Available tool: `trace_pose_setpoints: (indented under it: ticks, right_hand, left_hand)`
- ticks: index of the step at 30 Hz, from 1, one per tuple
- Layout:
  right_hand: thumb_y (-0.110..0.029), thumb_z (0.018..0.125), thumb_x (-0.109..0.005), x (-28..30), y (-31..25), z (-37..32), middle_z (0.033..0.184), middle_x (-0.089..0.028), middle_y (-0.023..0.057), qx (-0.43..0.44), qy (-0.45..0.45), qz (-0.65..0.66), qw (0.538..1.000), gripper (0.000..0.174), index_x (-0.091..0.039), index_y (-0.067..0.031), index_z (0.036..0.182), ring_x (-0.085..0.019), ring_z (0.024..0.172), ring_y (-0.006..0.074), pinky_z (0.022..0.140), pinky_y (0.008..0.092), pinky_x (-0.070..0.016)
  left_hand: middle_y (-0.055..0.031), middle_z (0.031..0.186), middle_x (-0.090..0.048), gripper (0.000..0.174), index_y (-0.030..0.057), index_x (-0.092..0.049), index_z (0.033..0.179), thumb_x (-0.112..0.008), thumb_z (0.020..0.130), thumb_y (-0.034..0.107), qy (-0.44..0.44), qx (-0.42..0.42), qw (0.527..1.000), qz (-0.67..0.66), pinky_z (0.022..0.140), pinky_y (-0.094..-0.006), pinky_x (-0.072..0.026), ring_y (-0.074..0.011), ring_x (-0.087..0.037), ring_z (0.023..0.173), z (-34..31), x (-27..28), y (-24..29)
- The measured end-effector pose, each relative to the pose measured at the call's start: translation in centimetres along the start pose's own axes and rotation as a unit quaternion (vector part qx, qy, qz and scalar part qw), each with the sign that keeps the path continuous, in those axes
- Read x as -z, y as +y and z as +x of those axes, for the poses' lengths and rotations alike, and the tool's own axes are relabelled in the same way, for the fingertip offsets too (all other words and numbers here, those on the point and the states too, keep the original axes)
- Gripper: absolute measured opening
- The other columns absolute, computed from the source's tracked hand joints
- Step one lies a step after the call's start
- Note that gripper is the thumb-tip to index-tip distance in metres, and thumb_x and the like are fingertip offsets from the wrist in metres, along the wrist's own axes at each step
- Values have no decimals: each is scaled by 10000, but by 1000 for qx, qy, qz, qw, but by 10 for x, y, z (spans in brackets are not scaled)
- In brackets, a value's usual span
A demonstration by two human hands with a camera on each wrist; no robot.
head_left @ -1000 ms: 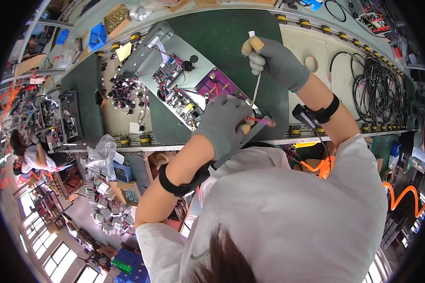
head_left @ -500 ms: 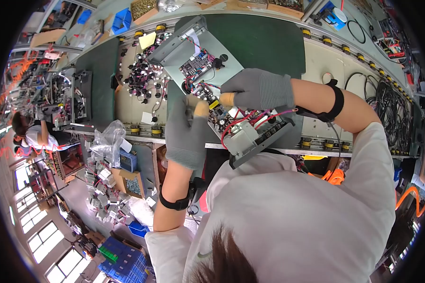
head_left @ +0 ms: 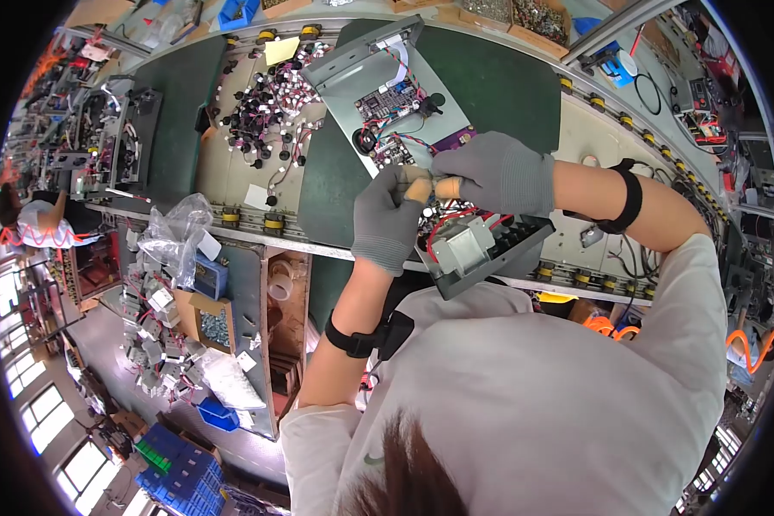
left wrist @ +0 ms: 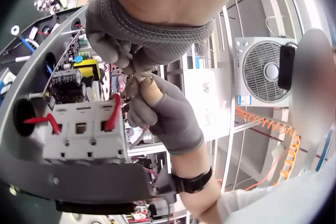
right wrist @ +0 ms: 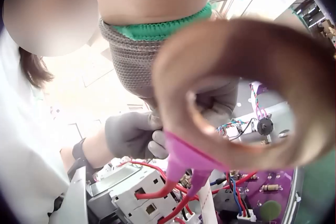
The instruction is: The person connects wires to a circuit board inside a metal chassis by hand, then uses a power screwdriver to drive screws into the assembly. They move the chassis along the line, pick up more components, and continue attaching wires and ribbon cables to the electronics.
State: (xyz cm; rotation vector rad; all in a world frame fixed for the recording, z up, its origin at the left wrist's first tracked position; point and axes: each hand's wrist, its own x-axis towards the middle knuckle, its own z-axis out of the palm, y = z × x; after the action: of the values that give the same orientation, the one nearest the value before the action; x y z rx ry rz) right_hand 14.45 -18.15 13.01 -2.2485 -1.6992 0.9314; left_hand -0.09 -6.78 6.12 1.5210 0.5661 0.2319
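An open grey metal case point(head_left: 443, 86) with circuit boards lies tilted under both hands. My gloved left hand point(head_left: 385, 215) and gloved right hand point(head_left: 500, 175) meet over its middle, thumb tips almost together, fingers curled. Between them shows a small whitish piece point(left wrist: 142, 76), mostly hidden by the fingers; I cannot tell what it is. Near the case's close end sits a white terminal block point(left wrist: 86, 129) with red wires. Large in the right wrist view looms a copper ring terminal point(right wrist: 176, 87) with pink sleeving. A white strip point(right wrist: 208, 205) runs below it, beside a purple circuit board point(right wrist: 268, 184).
Left of the case lies a pile of small black parts with wires point(head_left: 267, 112). A yellow paper point(head_left: 281, 51) lies behind it. Roller rails point(head_left: 273, 224) edge the bench. Plastic bags point(head_left: 176, 236) and a carton of small parts point(head_left: 211, 322) are at the lower left.
My right hand came down from holding a white strip up at the right. My left hand shifted left off the case's near end. Both hands then closed together over the boards.
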Motion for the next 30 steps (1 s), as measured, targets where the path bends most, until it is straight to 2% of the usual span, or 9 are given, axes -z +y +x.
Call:
trace_pose_setpoints:
  ticks: [1,3,4,6,7,11,14,21,30]
  right_hand:
    - [-179,784,-527,-5,6,3,781,-614,159,-1,-5,-4,1000,232,-601,-73,977,-606,776,332,711,431,-472]
    - [-255,863,-520,-10,16,13,634,-567,109,137,72,39,987,212,-602,-59,874,-577,590,269,563,374,-452]
    - [-255,863,-520,-5,16,18,634,-567,109,138,63,34,988,212,-602,-59,874,-577,590,269,563,374,-452]
    - [-223,838,-524,11,12,30,580,-562,55,-53,-93,167,980,205,-620,-44,812,-559,528,154,517,304,-432]
    - [-197,812,-524,15,16,38,553,-556,19,-53,-110,155,980,201,-630,-32,768,-525,504,81,496,255,-408]
    - [-174,796,-537,12,30,59,555,-573,45,-133,-147,135,971,185,-647,-30,755,-545,495,109,497,276,-427]
    - [-165,788,-543,7,30,68,546,-582,58,-80,-131,-15,988,175,-650,-34,744,-562,494,134,506,295,-438]
    - [-205,803,-546,10,22,84,525,-583,49,-65,-209,-13,976,233,-635,-34,672,-575,504,158,528,308,-446]
    - [-234,805,-557,14,18,89,504,-575,53,-53,-198,-51,977,274,-625,-33,631,-563,485,166,525,312,-440]
  left_hand:
    - [-40,855,-626,212,-39,-577,1021,-600,852,87,1,1,1000,-6,648,-205,-455,-76,-562,740,2,2,-4]
    - [-56,892,-617,234,-22,-560,1044,-595,852,107,16,-4,998,62,646,-233,-458,-96,-566,729,6,5,-13]
    - [-56,892,-617,234,-22,-560,1044,-595,852,107,21,-2,998,54,646,-233,-458,-96,-566,729,6,7,-19]
    - [-85,954,-595,267,9,-539,1078,-595,844,127,159,-43,968,189,680,-276,-467,-143,-575,738,7,11,-28]
    - [-111,1004,-566,333,43,-511,1121,-612,829,166,194,-11,963,190,713,-306,-467,-178,-572,743,3,11,-25]
    - [-131,1038,-556,512,71,-442,1244,-651,799,216,175,58,966,179,729,-318,-471,-183,-571,772,-3,13,-50]
    - [-139,1048,-550,551,69,-406,1286,-640,809,216,137,80,979,126,733,-321,-475,-186,-570,790,-7,10,-63]
    - [-162,1001,-570,572,57,-338,1336,-592,859,245,103,58,986,121,741,-327,-471,-208,-578,764,-6,10,-79]
    - [-180,1005,-602,566,44,-303,1357,-515,907,313,48,40,996,67,802,-337,-453,-250,-593,871,-3,12,-94]
